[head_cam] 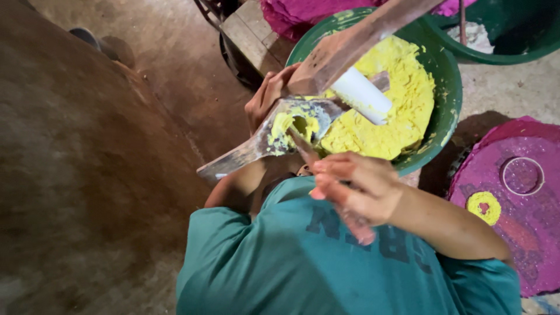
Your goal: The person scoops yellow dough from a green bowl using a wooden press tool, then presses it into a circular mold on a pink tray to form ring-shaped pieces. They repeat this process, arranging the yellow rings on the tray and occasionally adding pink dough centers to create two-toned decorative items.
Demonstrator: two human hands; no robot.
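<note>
Your left hand [269, 96] is gripping wooden paddle [274, 137] at mid-length; blade is carrying lump of yellow paste [291, 123] just beside green basin [450, 87]. Your right hand [356, 189] is closing around thin scraper [304, 149], tip touching paste. Paste is looking soft, sticky, crumbly; paddle stiff, so grip bare wood. No labels showing; pink mat [513, 210] is lying at right.

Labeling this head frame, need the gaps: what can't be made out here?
- Right hand: fingers motion-blurred, so what it holds is unclear.
- Left hand: mostly behind the flat scraper.
- White tube: upper end hidden by a wooden bar.
- Second green tub: cut off by the top edge.
- Purple mat: cut off at the right edge.
</note>
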